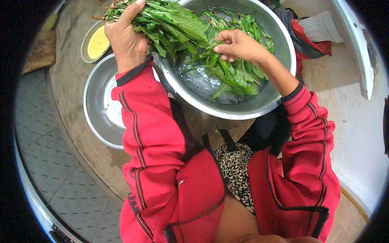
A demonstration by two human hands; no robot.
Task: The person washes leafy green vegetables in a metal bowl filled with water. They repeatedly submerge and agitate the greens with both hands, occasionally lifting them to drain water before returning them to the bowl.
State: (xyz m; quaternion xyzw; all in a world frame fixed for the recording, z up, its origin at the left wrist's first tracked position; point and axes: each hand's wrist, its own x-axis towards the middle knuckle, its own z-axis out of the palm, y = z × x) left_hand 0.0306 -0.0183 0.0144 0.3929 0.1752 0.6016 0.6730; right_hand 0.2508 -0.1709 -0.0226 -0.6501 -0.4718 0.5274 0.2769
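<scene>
My left hand (129, 39) grips a thick bunch of leafy greens (173, 22) near the stem end, and the leaves reach out over a large metal basin (209, 111). Over the basin, my right hand (240, 47) has its thumb and forefinger pinched at the leaf tips of that bunch. Whether a leaf is between them is hard to make out. Clear water (200, 80) stands in the basin, with more loose greens (237, 76) floating in it below my right hand.
A second metal basin (100, 127) with a few green scraps stands at the left. Beyond it is a bowl (83, 51) of yellow contents (98, 42). A white pot-like object (322, 27) and red and black cloth or plastic (310, 45) lie right of the large basin, near a white wall (358, 145).
</scene>
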